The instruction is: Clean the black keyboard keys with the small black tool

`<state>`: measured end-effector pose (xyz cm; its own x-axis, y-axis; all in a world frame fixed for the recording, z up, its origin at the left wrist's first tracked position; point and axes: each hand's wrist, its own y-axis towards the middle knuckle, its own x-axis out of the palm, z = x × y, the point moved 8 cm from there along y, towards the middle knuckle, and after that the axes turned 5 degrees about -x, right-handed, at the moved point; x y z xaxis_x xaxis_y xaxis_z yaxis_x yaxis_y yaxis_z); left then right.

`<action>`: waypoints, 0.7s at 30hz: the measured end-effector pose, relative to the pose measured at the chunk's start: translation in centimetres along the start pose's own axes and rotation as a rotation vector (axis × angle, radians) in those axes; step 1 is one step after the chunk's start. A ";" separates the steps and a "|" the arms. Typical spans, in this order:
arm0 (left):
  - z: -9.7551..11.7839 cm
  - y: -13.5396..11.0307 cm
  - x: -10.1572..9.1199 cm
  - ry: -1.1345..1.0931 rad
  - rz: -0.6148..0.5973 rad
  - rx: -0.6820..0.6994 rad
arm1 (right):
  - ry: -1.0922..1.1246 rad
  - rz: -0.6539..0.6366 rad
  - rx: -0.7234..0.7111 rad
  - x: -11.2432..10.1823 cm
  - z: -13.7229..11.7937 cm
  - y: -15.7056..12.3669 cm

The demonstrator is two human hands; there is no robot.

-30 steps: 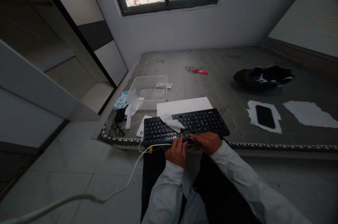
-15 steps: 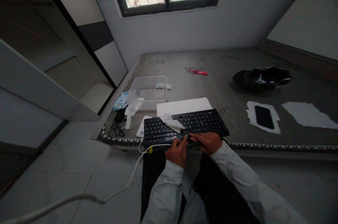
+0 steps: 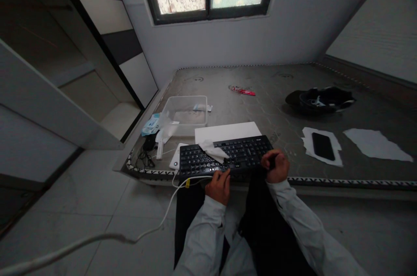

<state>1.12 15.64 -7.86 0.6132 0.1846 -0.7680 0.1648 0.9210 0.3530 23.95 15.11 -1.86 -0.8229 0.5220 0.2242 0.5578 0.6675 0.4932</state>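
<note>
A black keyboard (image 3: 228, 156) lies at the near edge of a grey mattress (image 3: 260, 102), half on a white board (image 3: 228, 130). A crumpled white wipe (image 3: 212, 150) rests on its keys. My left hand (image 3: 219, 185) sits at the keyboard's front edge, fingers curled against it. My right hand (image 3: 276, 165) is closed around the keyboard's right end. Both arms are in pale long sleeves.
A clear plastic tub (image 3: 187, 113), a blue packet (image 3: 150, 125) and a dark cable bundle (image 3: 145, 152) lie at the left. A phone (image 3: 321, 146) on white paper, a black helmet (image 3: 321, 99) and a red wrapper (image 3: 243, 90) lie further off. A white cable (image 3: 97, 241) trails over the floor.
My right hand moved from the middle of the keyboard's front edge to its right end and closed there. My left hand stayed near the front edge.
</note>
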 end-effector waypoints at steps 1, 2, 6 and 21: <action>-0.1 0.0 -0.2 -0.028 0.008 -0.006 | 0.121 0.033 0.056 0.2 0.2 0.2; -0.2 0.0 -0.4 -0.054 0.018 -0.014 | 0.207 0.042 0.107 0.6 0.3 0.4; -0.5 -0.1 -1.1 -0.131 0.055 -0.049 | 0.329 -0.013 0.226 2.1 0.0 0.9; -2.6 -0.5 -4.6 -0.215 0.295 -0.288 | 0.097 -0.156 0.334 1.9 1.5 -0.1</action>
<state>-3.78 15.23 -5.86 0.7531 0.4057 -0.5179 -0.2434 0.9032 0.3535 22.52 16.82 -2.78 -0.8982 0.3583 0.2548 0.4162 0.8797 0.2299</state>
